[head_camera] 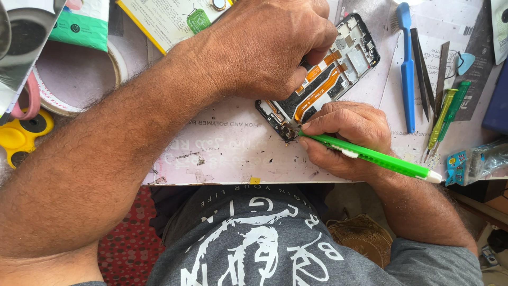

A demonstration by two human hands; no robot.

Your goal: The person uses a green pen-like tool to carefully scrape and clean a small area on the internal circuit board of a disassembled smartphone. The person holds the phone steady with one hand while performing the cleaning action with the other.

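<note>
opened phone [323, 79] flat, diagonal, green screwdriver [370, 154] on it

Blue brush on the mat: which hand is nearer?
Right. The right hand, holding a green screwdriver, sits just left of and below the blue brush, not touching. The left hand is farther left, pressing on the opened phone.

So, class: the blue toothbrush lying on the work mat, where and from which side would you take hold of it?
Grip the blue toothbrush at its wide lower handle, from the left: it lies flat, bristles at the far end, and black pry tools crowd its right side.
</note>
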